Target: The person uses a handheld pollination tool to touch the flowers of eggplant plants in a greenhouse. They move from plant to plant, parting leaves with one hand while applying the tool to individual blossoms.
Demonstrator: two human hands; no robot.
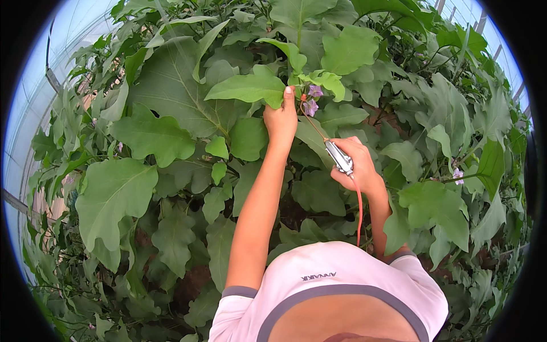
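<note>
My left hand (280,122) grips an eggplant shoot below a broad leaf (252,86), thumb pointing up; its fingers are largely hidden. In my right hand (361,164) is a small metal hand sprayer (339,157) with a thin brass-coloured wand (314,125). The wand slants up and left to an orange-red nozzle tip (304,97). Right beside that tip hang two purple eggplant flowers, one upper (315,90) and one lower (310,107); whether they touch it I cannot tell. A red hose (360,213) runs from the sprayer's lower end down towards my shirt.
Dense eggplant foliage surrounds both arms, with a large leaf (117,199) at left and another (436,209) by my right forearm. Another purple flower (458,175) shows at right. Greenhouse film (30,141) and a frame bar (53,80) stand at the left edge.
</note>
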